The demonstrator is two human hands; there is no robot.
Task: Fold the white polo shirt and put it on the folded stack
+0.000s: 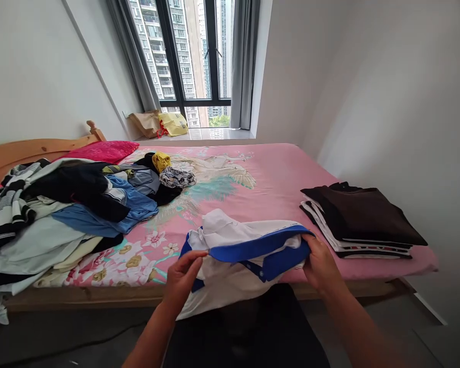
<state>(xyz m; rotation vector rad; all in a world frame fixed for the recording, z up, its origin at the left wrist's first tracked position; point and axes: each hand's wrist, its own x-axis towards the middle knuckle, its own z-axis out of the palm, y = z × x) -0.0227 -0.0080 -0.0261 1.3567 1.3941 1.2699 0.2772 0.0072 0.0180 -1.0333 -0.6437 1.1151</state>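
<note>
A white polo shirt [239, 266] with a blue collar and blue placket hangs bunched in front of me, just above the bed's near edge. My left hand [183, 276] pinches the shirt by one end of the blue collar. My right hand [321, 266] grips the collar's other end. The lower part of the shirt droops below the mattress edge. To the right of the shirt lies a neat stack of folded dark and white clothes [358, 220]. A loose heap of mixed clothes [61, 220] covers the left side of the bed.
The bed has a pink bird-and-flower sheet [276, 176], a wooden frame and a wooden headboard [34, 153]. A magenta pillow [103, 151] lies at the head. Paper and yellow bags [164, 124] stand on the windowsill. A wall runs along the bed's right side.
</note>
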